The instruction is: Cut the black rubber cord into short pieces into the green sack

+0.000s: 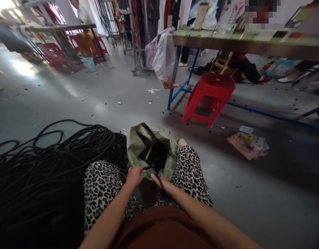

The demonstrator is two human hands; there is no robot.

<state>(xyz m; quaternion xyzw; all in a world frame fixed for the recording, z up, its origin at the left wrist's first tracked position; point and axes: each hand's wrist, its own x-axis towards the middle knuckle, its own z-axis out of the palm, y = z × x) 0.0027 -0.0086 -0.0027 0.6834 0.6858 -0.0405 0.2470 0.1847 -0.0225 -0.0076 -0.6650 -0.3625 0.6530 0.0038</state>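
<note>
Between my knees stands a pale green woven sack (pixel 134 147), its mouth wide, with dark pieces (pixel 158 156) inside. My left hand (pixel 135 175) is closed round a black cord (pixel 148 167), whose end sticks out over the near rim. In my right hand (pixel 164 184) I grip scissors (pixel 161 187) with black handles; their blades point up toward the cord's end. Whether the blades touch the cord is too small to tell. A large tangled heap of black cord (pixel 97 141) lies on the floor at my left.
A red plastic stool (pixel 213 86) stands ahead to the right, beside a long table (pixel 242 43) with blue legs. A clear plastic bag (pixel 165 55) hangs off its corner. A plastic packet (pixel 249 145) lies on the floor at right. People sit or stand around the tables further back.
</note>
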